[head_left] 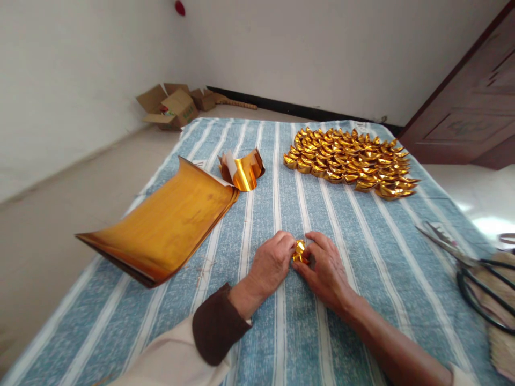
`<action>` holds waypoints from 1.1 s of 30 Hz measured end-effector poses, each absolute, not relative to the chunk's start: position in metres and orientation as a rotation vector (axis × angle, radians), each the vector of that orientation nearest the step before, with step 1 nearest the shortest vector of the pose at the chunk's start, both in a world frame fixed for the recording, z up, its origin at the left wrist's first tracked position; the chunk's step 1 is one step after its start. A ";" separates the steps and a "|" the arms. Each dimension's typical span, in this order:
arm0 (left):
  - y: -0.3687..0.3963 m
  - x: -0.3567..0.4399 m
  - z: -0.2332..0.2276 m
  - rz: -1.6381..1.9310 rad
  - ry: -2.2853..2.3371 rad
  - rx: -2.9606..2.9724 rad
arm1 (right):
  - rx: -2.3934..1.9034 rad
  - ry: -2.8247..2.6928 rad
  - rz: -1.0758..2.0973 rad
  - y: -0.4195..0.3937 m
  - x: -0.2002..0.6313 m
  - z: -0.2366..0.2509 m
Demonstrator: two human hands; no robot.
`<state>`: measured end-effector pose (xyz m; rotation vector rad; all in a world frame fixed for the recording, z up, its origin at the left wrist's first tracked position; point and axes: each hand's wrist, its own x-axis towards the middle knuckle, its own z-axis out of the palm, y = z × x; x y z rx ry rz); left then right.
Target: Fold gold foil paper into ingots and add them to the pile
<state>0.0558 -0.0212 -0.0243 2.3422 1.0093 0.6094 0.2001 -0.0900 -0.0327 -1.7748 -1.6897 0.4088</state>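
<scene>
Gold foil [300, 252] is pinched by left hand [273, 258] and right hand [325, 264], midway between the table's [257, 212] side edges. Light, even pressure should sharpen creases without tearing.

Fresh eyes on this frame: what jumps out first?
The cluster of shiny gold folded pieces, packed in rows on the striped cloth at the far right. Next, the large stack of gold sheets at the left. Then the left hand and right hand, pinching a small gold piece between them near the centre.
</scene>
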 end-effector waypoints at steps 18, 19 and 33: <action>-0.015 0.057 -0.022 0.609 0.990 2.285 | -1.689 -1.635 0.489 -0.088 0.204 -0.039; -0.015 0.058 -0.021 0.602 0.996 2.283 | -1.667 -1.641 0.492 -0.087 0.205 -0.040; -0.015 0.059 -0.019 0.589 1.013 2.300 | -1.572 -1.625 0.473 -0.086 0.211 -0.045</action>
